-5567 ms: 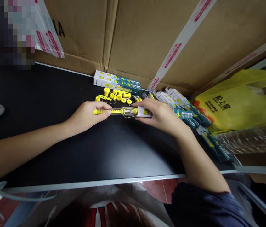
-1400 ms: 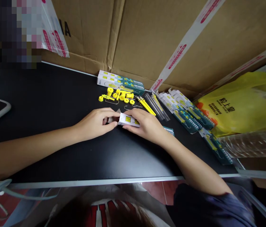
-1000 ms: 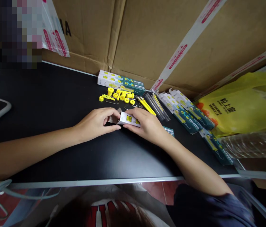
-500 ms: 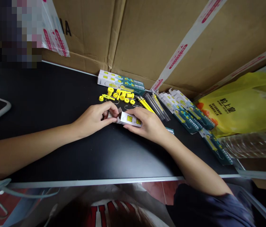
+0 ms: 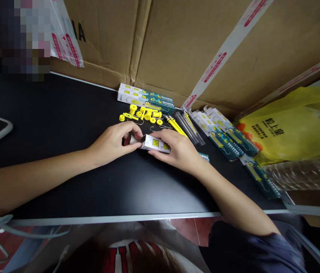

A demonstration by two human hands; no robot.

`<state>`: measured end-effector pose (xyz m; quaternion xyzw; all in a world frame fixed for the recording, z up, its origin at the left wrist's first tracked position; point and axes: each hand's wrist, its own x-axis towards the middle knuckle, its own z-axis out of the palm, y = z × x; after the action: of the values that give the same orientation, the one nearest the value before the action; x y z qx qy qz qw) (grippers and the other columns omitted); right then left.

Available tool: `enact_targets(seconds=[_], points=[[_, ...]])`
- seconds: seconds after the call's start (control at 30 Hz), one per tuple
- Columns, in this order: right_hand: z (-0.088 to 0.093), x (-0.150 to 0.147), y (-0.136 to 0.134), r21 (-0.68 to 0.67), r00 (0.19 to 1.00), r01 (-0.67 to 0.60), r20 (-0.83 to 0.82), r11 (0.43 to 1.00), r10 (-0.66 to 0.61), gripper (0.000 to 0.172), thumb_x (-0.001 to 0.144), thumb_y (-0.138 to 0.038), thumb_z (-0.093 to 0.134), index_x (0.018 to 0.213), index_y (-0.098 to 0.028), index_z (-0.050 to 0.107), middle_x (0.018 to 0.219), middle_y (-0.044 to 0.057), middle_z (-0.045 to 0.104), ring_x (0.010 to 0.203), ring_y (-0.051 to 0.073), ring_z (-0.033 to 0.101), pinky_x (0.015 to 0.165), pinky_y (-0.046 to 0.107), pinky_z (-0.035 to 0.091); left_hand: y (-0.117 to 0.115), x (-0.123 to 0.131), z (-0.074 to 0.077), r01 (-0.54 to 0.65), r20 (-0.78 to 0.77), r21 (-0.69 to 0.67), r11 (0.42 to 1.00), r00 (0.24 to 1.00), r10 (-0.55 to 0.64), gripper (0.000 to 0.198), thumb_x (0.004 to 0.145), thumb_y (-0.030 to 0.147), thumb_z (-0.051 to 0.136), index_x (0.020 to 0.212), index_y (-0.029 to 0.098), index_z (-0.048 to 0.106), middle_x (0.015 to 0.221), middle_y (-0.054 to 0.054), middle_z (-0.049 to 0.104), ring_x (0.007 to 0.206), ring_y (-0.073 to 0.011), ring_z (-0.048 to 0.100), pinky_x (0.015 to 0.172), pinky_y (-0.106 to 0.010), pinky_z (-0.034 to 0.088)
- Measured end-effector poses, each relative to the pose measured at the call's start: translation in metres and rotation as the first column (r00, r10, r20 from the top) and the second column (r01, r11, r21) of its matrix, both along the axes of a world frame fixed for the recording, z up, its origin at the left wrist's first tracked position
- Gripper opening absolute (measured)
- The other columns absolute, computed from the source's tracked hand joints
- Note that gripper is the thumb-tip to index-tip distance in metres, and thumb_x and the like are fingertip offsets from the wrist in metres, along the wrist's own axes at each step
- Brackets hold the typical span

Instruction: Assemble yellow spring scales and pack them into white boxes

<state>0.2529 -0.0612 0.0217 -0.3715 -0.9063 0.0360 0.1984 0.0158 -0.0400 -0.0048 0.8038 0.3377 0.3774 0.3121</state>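
While both hands meet at frame centre on the black bench (image 5: 63, 113), right hand (image 5: 178, 151) clasps the slim white carton (image 5: 155, 143) along its body and left hand (image 5: 113, 143) pinches its near end; light thin card, probably crushable, best held by the flat sides.

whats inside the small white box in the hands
Nothing of its contents shows. The small white box lies in the right hand, and the left hand covers its left end, where a pale flap sticks out. Its walls are opaque.
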Motion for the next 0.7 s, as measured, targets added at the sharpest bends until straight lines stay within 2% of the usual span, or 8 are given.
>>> enact_targets(seconds=[0.1, 0.2, 0.27, 0.4, 0.5, 0.57, 0.7], points=[[-0.0017, -0.0005, -0.0002, 0.008, 1.0, -0.004, 0.009, 1.0, 0.004, 0.033, 0.091, -0.038, 0.066, 0.116, -0.018, 0.062, 0.107, 0.009, 0.073, 0.095, 0.024, 0.07, 0.082, 0.035, 0.053, -0.0007, 0.0004, -0.0009, 0.064, -0.022, 0.023, 0.998, 0.998, -0.063, 0.005, 0.086, 0.018, 0.064, 0.09, 0.015, 0.065, 0.086, 0.001, 0.063, 0.061, -0.0068, 0.05, 0.056, -0.021, 0.039], [-0.0031, -0.0011, -0.0019, 0.038, 0.998, -0.027, 0.051, 0.999, 0.025, 0.041, 0.096, -0.038, 0.06, 0.132, -0.019, 0.055, 0.116, 0.01, 0.071, 0.101, 0.023, 0.068, 0.086, 0.035, 0.053, -0.0006, 0.0, -0.0015, 0.096, -0.055, 0.044, 0.994, 0.994, -0.094, 0.007, 0.088, 0.018, 0.06, 0.091, 0.016, 0.065, 0.088, 0.0, 0.062, 0.065, -0.0085, 0.052, 0.059, -0.022, 0.04], [-0.0029, -0.0015, -0.0033, 0.059, 0.993, -0.055, 0.108, 0.997, 0.049, 0.044, 0.099, -0.036, 0.054, 0.141, -0.022, 0.05, 0.114, 0.009, 0.07, 0.1, 0.022, 0.067, 0.084, 0.034, 0.054, -0.0004, -0.0008, -0.0013, 0.09, -0.066, 0.055, 0.994, 0.994, -0.086, 0.006, 0.088, 0.02, 0.06, 0.091, 0.016, 0.064, 0.092, -0.002, 0.062, 0.069, -0.01, 0.053, 0.062, -0.023, 0.042], [-0.0006, -0.0018, -0.0047, 0.093, 0.988, -0.066, 0.147, 0.993, 0.052, 0.04, 0.102, -0.035, 0.049, 0.14, -0.024, 0.052, 0.112, 0.008, 0.068, 0.099, 0.02, 0.067, 0.083, 0.033, 0.055, -0.0006, -0.0029, 0.0, -0.042, -0.099, 0.032, 0.999, 0.994, 0.045, 0.017, 0.085, 0.03, 0.066, 0.096, 0.017, 0.06, 0.105, -0.004, 0.06, 0.072, -0.0107, 0.054, 0.066, -0.026, 0.044], [0.0004, -0.0016, -0.0043, 0.098, 0.99, -0.055, 0.136, 0.994, 0.041, 0.037, 0.102, -0.035, 0.05, 0.137, -0.023, 0.054, 0.113, 0.009, 0.068, 0.099, 0.021, 0.067, 0.083, 0.033, 0.055, -0.0017, -0.0023, -0.0001, -0.115, -0.13, -0.07, 0.991, 0.986, 0.105, 0.028, 0.083, 0.036, 0.07, 0.1, 0.018, 0.057, 0.083, 0.002, 0.057, 0.062, -0.0102, 0.05, 0.061, -0.026, 0.04], [0.0005, -0.0014, -0.0041, 0.096, 0.989, -0.06, 0.14, 0.994, 0.046, 0.037, 0.102, -0.034, 0.05, 0.136, -0.023, 0.054, 0.113, 0.009, 0.068, 0.099, 0.02, 0.067, 0.082, 0.033, 0.055, -0.003, -0.0002, -0.0008, -0.07, -0.053, -0.158, 0.985, 0.997, 0.063, 0.027, 0.084, 0.035, 0.068, 0.1, 0.019, 0.054, 0.07, 0.006, 0.051, 0.058, -0.01, 0.048, 0.057, -0.025, 0.039], [0.0004, -0.0016, -0.0042, 0.11, 0.986, -0.076, 0.158, 0.991, 0.058, 0.035, 0.101, -0.032, 0.05, 0.134, -0.021, 0.055, 0.111, 0.009, 0.068, 0.096, 0.02, 0.067, 0.08, 0.032, 0.055, -0.0053, 0.0049, -0.0001, 0.064, 0.184, -0.276, 0.959, 0.983, -0.012, 0.027, 0.084, 0.031, 0.065, 0.102, 0.019, 0.049, 0.074, 0.004, 0.055, 0.063, -0.0102, 0.055, 0.061, -0.024, 0.045]])
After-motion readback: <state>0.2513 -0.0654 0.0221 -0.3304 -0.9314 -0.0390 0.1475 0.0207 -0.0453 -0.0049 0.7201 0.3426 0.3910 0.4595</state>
